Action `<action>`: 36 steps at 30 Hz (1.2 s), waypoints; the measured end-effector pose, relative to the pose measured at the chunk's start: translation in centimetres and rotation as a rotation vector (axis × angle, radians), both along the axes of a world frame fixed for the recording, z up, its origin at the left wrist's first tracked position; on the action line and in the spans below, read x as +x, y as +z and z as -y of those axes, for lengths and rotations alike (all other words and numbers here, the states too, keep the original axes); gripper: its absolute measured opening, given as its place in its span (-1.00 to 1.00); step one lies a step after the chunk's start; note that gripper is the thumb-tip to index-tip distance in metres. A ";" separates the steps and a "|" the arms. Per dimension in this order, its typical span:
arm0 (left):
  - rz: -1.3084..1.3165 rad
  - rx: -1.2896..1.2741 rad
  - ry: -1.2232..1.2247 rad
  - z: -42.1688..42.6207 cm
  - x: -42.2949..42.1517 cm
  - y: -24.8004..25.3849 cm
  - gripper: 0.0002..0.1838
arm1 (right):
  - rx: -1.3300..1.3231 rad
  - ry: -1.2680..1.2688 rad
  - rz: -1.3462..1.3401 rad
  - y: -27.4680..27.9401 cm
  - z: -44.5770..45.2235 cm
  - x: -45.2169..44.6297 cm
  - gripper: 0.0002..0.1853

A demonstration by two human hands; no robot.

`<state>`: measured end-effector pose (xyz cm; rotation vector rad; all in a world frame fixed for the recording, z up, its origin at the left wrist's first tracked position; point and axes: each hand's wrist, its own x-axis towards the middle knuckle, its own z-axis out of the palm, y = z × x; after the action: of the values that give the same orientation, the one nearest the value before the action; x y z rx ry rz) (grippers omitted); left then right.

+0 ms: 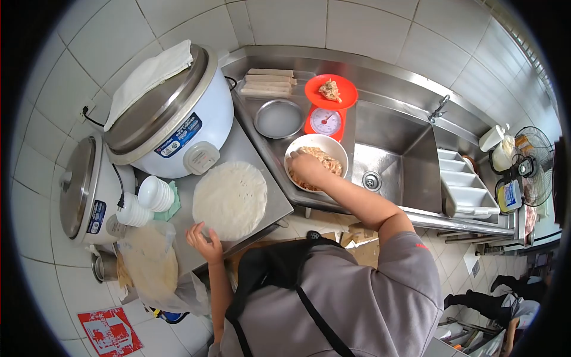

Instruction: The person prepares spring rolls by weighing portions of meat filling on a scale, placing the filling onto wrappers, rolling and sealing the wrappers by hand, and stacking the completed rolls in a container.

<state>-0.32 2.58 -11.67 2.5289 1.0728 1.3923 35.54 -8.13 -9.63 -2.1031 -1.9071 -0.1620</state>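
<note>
My right hand (305,167) reaches down into a white bowl (341,149) of minced meat filling (321,156). Its fingers curl into the filling, their tips hidden. Beside the near left edge of a round, thin sheet of wrapper (230,200) is my left hand (204,241), holding nothing, with its fingers apart. The wrapper lies flat on the steel counter. Behind the bowl stands a red kitchen scale (325,121); a lump of filling (329,91) rests on its red pan (348,90). A round metal dish (279,119) of cloudy liquid sits left of the scale.
Several pale rolls (268,83) lie at the back. Two large rice cookers (205,128) and stacked white bowls (156,193) stand left, near bagged wrappers (151,262). Right are a sink (386,140), a white divided tray (467,184) and a fan (532,157). Another person (505,306) is lower right.
</note>
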 end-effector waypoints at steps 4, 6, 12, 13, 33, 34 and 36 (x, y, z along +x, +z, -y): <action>0.008 -0.005 0.012 0.0 0.0 0.0 -0.70 | -0.117 -0.045 0.047 -1.2 -0.2 0.3 -0.83; 0.011 -0.008 0.016 0.1 0.0 0.0 -0.70 | -0.131 -0.063 0.040 -0.8 -0.4 0.3 -0.82; 0.004 0.005 0.045 0.0 0.0 -0.1 -0.69 | -0.288 -0.039 -0.555 4.4 0.2 4.8 -0.74; 0.004 0.005 0.046 0.0 -0.1 -0.1 -0.69 | -0.265 -0.072 -0.619 6.0 0.5 5.7 -0.74; -0.010 0.000 0.052 0.3 -0.2 0.3 -0.69 | -0.658 -0.567 -0.513 8.1 -9.0 27.8 -0.57; -0.012 -0.005 0.053 0.3 -0.1 0.3 -0.69 | -0.795 -0.543 -0.595 9.7 -9.1 25.9 -0.54; -0.005 -0.006 0.063 0.3 -0.1 0.3 -0.69 | -0.396 -0.683 -0.520 9.9 -7.5 23.4 -0.56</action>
<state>-0.42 2.29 -11.39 2.5169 1.1651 1.3956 58.95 -0.64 0.30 -2.6339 -0.9342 0.6079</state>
